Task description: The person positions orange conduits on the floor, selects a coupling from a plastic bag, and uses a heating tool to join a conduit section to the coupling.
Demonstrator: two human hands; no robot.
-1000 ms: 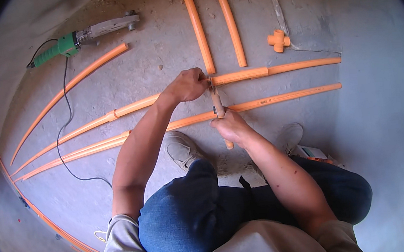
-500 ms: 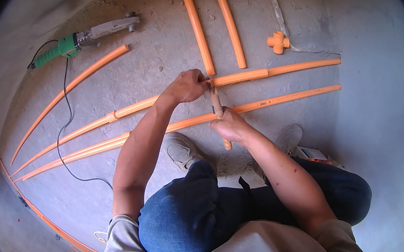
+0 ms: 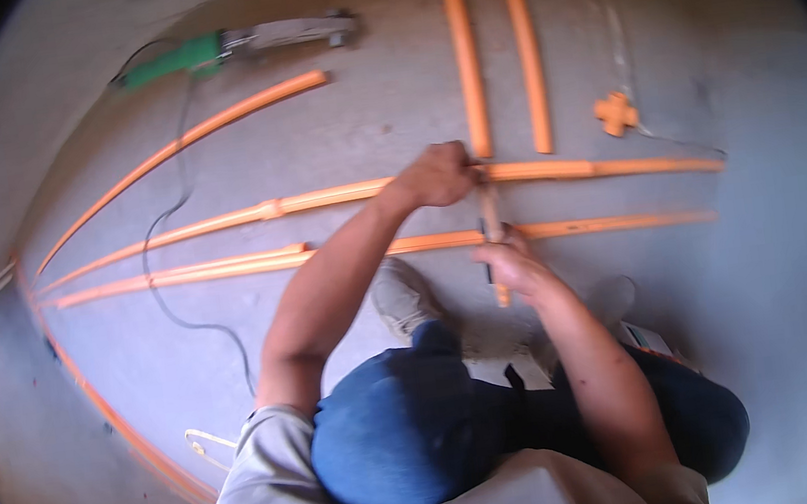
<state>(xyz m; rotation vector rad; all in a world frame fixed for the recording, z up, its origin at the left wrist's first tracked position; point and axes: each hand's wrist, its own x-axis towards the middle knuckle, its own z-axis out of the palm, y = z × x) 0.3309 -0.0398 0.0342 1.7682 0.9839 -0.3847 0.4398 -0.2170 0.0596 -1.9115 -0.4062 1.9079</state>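
Observation:
My right hand is wrapped round a short, wood-coloured stick-like handle, with a narrow dark piece beside it. That handle lies across the lower orange pipe and reaches up to the upper orange pipe. At its far end, over the upper pipe, my left hand is closed with fingers bent in. What the left fingertips grip is hidden and blurred. Just beyond the left hand are the near ends of two orange pipes that run away from me.
An orange cross-shaped fitting lies at the far right. At the far left rests a green-handled pipe welding tool, its dark cable trailing across the pipes. Another orange pipe lies below it. My shoe is close to the lower pipe.
The whole view has shifted, so the pipes, tool and both hands appear farther right, and the picture is more blurred. Both hands keep about the same place on the handle and pipe.

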